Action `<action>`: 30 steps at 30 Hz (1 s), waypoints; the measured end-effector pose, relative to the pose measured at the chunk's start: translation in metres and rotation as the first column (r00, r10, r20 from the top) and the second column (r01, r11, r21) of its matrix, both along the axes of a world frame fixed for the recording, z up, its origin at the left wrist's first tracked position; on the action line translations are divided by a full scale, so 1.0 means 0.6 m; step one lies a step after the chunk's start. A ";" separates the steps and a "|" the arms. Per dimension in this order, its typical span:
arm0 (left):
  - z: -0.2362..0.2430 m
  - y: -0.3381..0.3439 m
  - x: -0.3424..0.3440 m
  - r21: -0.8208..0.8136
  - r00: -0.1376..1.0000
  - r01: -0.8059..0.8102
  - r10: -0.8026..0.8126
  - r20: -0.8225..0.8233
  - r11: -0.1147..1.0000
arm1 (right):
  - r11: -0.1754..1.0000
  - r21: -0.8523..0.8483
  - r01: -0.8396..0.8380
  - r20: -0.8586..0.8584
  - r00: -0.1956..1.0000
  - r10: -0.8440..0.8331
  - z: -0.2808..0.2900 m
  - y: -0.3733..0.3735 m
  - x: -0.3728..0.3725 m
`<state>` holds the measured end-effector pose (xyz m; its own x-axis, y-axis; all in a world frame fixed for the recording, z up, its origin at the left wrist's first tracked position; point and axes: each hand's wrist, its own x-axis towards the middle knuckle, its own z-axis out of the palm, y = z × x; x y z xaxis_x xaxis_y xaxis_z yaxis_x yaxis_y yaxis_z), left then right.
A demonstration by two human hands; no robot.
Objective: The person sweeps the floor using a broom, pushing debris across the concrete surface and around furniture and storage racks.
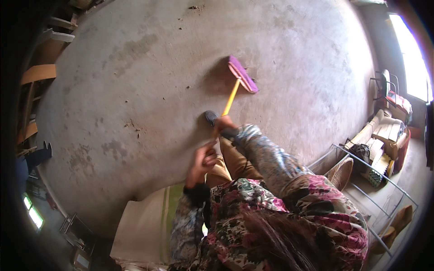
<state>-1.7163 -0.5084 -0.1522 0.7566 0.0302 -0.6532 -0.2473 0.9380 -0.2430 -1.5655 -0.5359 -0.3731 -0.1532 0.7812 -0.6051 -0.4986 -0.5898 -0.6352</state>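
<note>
A flat mop point(244, 76) with a fuzzy purple head and a yellow handle reaches out in front of me over the grey concrete floor point(149, 81). Its head is tilted and casts a shadow to the left; whether it touches the floor I cannot tell. Farther up the handle, my right hand point(226, 124) is closed round the yellow stick. Nearer my body, my left hand point(202, 163) is closed around the upper part of the handle, slightly blurred. Between the hands and the mop head, a dark shoe point(210, 117) of mine shows beside the handle.
Small crumbs of dirt point(131, 125) lie scattered on the floor. Behind me at left is a pale mat with a green stripe point(144, 221). On the right stand a metal frame point(361, 158), a woven basket point(340, 173) and stacked boxes point(389, 128). Wooden furniture point(40, 72) lines the left.
</note>
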 end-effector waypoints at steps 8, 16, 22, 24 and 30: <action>0.206 0.066 -0.198 0.215 0.729 -0.322 0.386 -0.566 0.922 | 0.873 -0.385 -0.299 -0.055 0.952 0.302 0.189 0.184 -0.406; 0.214 0.052 -0.066 0.424 0.643 0.262 0.171 -0.747 0.867 | 0.941 -0.205 -0.269 -0.416 0.894 0.165 0.300 0.226 -0.271; 0.199 0.036 0.009 0.232 0.893 0.131 -0.013 -0.450 0.964 | 0.851 -0.515 -0.106 -0.553 0.799 -0.236 0.178 0.135 -0.086; 0.157 0.055 0.047 0.168 0.951 0.079 -0.024 -0.310 0.983 | 0.837 -0.543 0.067 -0.236 0.944 -0.229 0.103 0.115 -0.011; 0.027 0.166 0.141 0.042 0.997 -0.064 0.066 -0.033 0.997 | 0.859 0.444 -0.256 -0.017 0.956 0.293 -0.177 0.154 0.182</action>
